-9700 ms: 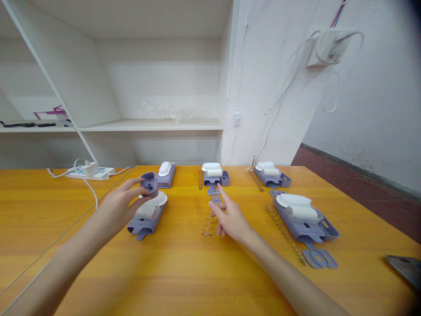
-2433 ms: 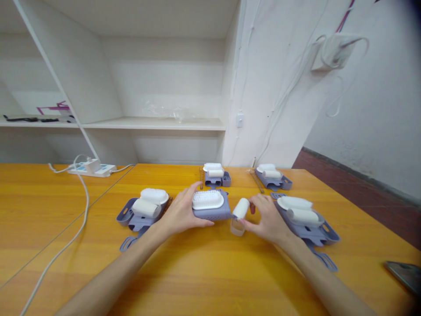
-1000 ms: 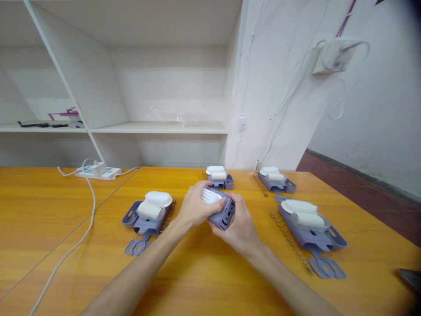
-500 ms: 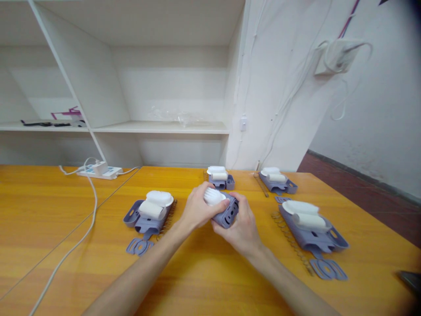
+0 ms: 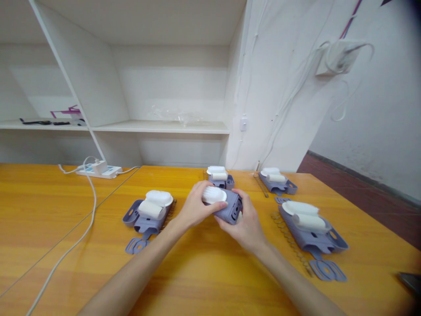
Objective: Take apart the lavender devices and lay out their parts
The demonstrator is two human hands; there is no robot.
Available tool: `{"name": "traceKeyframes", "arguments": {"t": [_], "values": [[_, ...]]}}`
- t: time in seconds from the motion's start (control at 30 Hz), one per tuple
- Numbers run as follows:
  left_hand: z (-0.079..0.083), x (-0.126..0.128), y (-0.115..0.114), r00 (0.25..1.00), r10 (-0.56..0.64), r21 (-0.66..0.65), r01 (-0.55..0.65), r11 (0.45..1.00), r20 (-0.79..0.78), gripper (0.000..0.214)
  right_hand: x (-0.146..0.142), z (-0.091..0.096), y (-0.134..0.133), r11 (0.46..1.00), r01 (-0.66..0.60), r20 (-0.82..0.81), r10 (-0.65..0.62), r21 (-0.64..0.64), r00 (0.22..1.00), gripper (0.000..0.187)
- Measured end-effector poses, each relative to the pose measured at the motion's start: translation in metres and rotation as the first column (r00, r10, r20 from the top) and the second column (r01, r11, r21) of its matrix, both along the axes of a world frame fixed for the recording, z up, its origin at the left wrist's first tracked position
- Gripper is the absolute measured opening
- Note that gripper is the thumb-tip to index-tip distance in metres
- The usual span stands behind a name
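Note:
My left hand [image 5: 194,202] is closed on the left end of a grey-purple plastic housing [image 5: 226,210]. At that end a white ridged oval piece, like a brush head [image 5: 213,194], sits against the housing, with my left fingers around it and the thumb along the near side. My right hand [image 5: 245,224] grips the slotted right end of the same housing from below and behind. Something pale shows between the housing and my right palm; its kind is hidden. The housing is held tilted above the table, in front of a similar parts set [image 5: 217,175].
Similar sets of grey-purple housings, white ovals and white rolls lie at left [image 5: 151,210], right [image 5: 312,224] and back right [image 5: 276,179]. Coil springs [image 5: 289,239] and flat grey-purple pieces [image 5: 328,270] lie beside them. A power strip [image 5: 100,170] and cable [image 5: 94,219] occupy the left.
Both hands have turned the housing, bringing more of its top and near side into view and shifting it slightly right. A pale piece now shows near my right palm.

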State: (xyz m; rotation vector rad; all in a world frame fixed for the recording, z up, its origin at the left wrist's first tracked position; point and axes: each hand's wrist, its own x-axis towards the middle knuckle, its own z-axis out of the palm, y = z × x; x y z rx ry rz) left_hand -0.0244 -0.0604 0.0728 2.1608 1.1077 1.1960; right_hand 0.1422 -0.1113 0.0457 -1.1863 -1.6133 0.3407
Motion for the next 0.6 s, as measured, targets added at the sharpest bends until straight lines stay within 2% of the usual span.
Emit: {"name": "traceKeyframes", "arguments": {"t": [0.07, 0.13, 0.23, 0.33, 0.4, 0.47, 0.53, 0.6], "values": [[0.003, -0.010, 0.004, 0.993, -0.118, -0.006, 0.118, 0.993, -0.026, 0.049, 0.009, 0.003, 0.003, 0.983, -0.147, -0.102, 0.136, -0.113, 0.985, 0.072], [0.007, -0.018, 0.005, 0.983, -0.177, -0.071, 0.173, 0.982, -0.052, 0.040, 0.018, 0.007, 0.005, 0.929, -0.309, -0.201, 0.269, -0.204, 0.942, 0.074], [0.011, -0.021, 0.004, 0.986, -0.165, -0.133, 0.159, 0.978, -0.032, 0.032, 0.029, 0.010, 0.008, 0.857, -0.441, -0.267, 0.374, -0.265, 0.888, 0.073], [0.014, -0.016, 0.002, 0.989, -0.102, -0.163, 0.119, 0.979, 0.105, 0.034, 0.037, 0.011, 0.009, 0.817, -0.484, -0.263, 0.415, -0.312, 0.871, 0.075], [0.017, -0.015, 0.006, 0.980, -0.018, -0.146, 0.047, 0.988, 0.197, 0.036, 0.040, 0.012, 0.010, 0.802, -0.496, -0.261, 0.427, -0.332, 0.866, 0.078], [0.018, -0.018, 0.013, 0.976, 0.099, -0.102, -0.080, 0.992, 0.194, 0.036, 0.044, 0.014, 0.010, 0.809, -0.491, -0.273, 0.417, -0.323, 0.867, 0.079], [0.013, -0.023, 0.022, 0.970, 0.231, -0.083, -0.225, 0.971, 0.079, 0.037, 0.048, 0.018, 0.011, 0.840, -0.461, -0.285, 0.385, -0.284, 0.878, 0.078], [0.002, -0.029, 0.028, 0.939, 0.330, -0.096, -0.339, 0.936, -0.096, 0.039, 0.054, 0.023, 0.013, 0.887, -0.400, -0.285, 0.331, -0.233, 0.900, 0.079]]}}
